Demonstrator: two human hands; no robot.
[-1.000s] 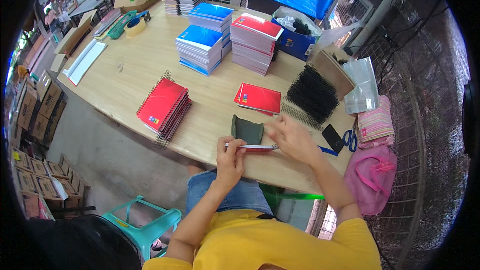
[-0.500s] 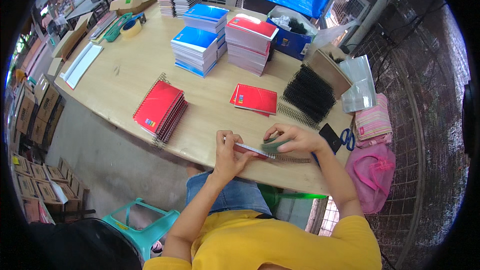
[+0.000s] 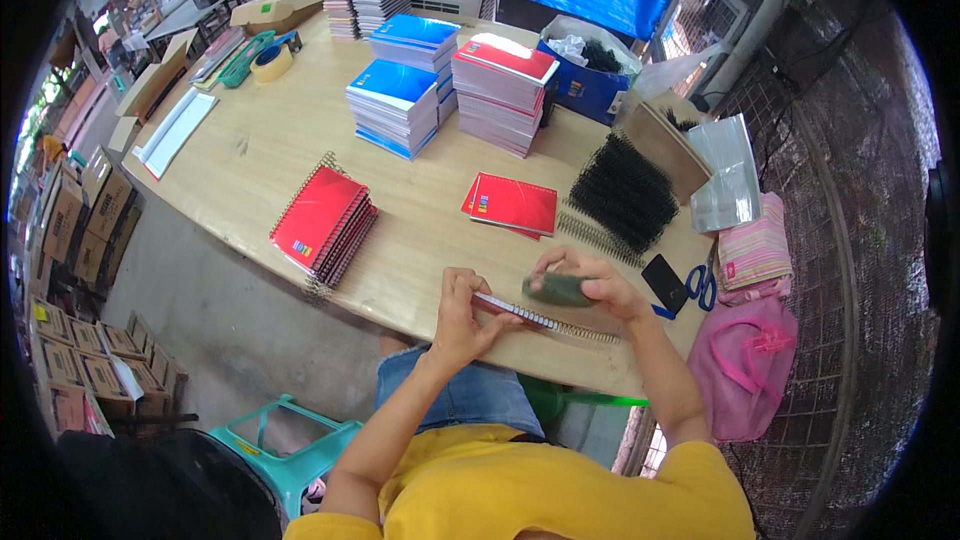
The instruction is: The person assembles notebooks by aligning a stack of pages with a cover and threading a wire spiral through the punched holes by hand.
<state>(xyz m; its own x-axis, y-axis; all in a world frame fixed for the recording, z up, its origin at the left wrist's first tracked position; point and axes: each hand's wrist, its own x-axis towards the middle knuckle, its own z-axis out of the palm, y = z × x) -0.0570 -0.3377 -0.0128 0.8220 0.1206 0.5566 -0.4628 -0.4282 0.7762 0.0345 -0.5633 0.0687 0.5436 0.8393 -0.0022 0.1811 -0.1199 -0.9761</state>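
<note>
My left hand (image 3: 463, 320) grips a small notebook (image 3: 492, 305) on its edge, spine upward, at the near side of the table. A wire spiral coil (image 3: 590, 334) runs along the spine, with its free end sticking out to the right. Above that coil, my right hand (image 3: 603, 285) is closed around a dark green pad (image 3: 558, 290), slightly blurred and apart from the notebook. Two loose red notebooks (image 3: 515, 203) lie beyond my hands. Beside them are a single loose coil (image 3: 600, 238) and a heap of black coils (image 3: 623, 190).
A pile of red spiral-bound notebooks (image 3: 322, 220) sits at left. Blue-covered stacks (image 3: 395, 100) and a red-covered stack (image 3: 500, 90) stand farther back. Blue scissors (image 3: 702, 286), a black phone-like slab (image 3: 664, 282) and a pink bag (image 3: 745, 370) are at right. A turquoise stool (image 3: 290, 450) stands below left.
My right hand with the green pad has lifted slightly off the spine. More of the coil now shows along the notebook's edge. My left hand keeps its grip.
</note>
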